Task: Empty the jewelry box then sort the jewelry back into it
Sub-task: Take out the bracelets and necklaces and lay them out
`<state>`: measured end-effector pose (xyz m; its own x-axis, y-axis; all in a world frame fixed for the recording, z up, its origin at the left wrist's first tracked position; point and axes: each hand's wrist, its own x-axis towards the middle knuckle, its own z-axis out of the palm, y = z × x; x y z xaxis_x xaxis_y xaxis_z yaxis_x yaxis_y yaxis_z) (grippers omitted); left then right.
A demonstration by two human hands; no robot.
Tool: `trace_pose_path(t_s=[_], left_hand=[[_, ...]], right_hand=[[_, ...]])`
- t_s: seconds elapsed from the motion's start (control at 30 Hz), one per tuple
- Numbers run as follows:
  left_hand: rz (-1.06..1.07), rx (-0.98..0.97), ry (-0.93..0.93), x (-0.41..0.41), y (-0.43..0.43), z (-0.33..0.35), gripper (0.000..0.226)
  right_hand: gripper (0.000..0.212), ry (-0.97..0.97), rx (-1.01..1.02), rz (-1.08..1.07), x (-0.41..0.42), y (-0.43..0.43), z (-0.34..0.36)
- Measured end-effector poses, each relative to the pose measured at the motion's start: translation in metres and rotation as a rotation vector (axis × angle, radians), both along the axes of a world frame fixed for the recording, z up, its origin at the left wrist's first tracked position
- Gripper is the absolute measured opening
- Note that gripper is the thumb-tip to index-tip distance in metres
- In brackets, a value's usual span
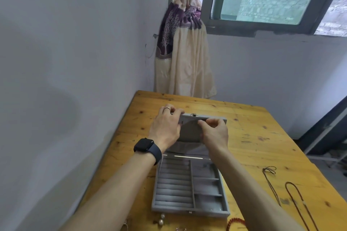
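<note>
On the wooden table point(253, 137), toward its near left: grey jewelry box point(189, 211), open, lid point(189, 131) standing upright at the far side. Looks emptied already, ring rolls point(173, 184) on the left and small compartments point(206, 185) on the right bare, with pearl earrings point(161, 219), a red bead bracelet point(236, 223) and cord necklaces point(294, 200) lying out on the wood just before it and well off to its right. Grips the lid's top left corner with the left hand point(166, 127), fingers curled over the edge. Pinches at the lid's inner lining with the right hand point(216, 133), thumb and forefinger closed, other fingers curled; too small to tell whether any piece sits between them. Probably light and fairly stiff, felt-covered so not slippery, but hinged: best steadied by the lid's rim or the base walls, not lifted by the lid alone. Expect the jewelry to handle otherwise: cords limp and quick to tangle, best taken near the middle or at the clasp; pearls small, round, apt to roll, best pinched one at a time.
</note>
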<state>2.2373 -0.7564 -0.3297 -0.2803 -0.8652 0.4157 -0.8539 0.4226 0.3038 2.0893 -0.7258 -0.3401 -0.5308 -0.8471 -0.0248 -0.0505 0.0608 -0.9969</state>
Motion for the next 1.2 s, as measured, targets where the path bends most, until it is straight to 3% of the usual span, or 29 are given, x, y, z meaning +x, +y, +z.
trace_pose_path(t_s=[0.2,0.37,0.57,0.73,0.87,1.0,1.1,1.2], left_hand=[[-0.012,-0.002,0.012,0.001,0.0,0.0,0.04],[-0.005,-0.01,0.013,0.001,-0.001,-0.001,0.041],[-0.017,0.014,0.042,0.002,-0.002,-0.001,0.041],[-0.039,0.141,0.119,0.002,-0.004,0.013,0.042],[-0.196,0.227,0.35,-0.006,0.004,0.045,0.035],[-0.398,0.457,0.561,-0.013,0.019,0.078,0.023],[-0.456,0.505,0.551,-0.018,0.032,0.092,0.015],[-0.424,0.42,0.508,-0.022,0.044,0.101,0.015]], right_hand=[[0.014,-0.349,0.021,-0.073,-0.028,0.002,0.011],[0.014,-0.438,0.018,0.086,-0.031,0.014,0.019],[0.018,-0.311,-0.088,0.301,-0.027,0.017,0.045],[0.017,-0.206,-0.134,0.413,-0.033,0.021,0.07],[0.015,-0.115,-0.156,0.502,-0.035,0.029,0.088],[0.015,-0.06,-0.194,0.533,-0.039,0.04,0.102],[0.014,-0.019,-0.206,0.531,-0.043,0.052,0.109],[0.014,0.002,-0.21,0.488,-0.048,0.066,0.114]])
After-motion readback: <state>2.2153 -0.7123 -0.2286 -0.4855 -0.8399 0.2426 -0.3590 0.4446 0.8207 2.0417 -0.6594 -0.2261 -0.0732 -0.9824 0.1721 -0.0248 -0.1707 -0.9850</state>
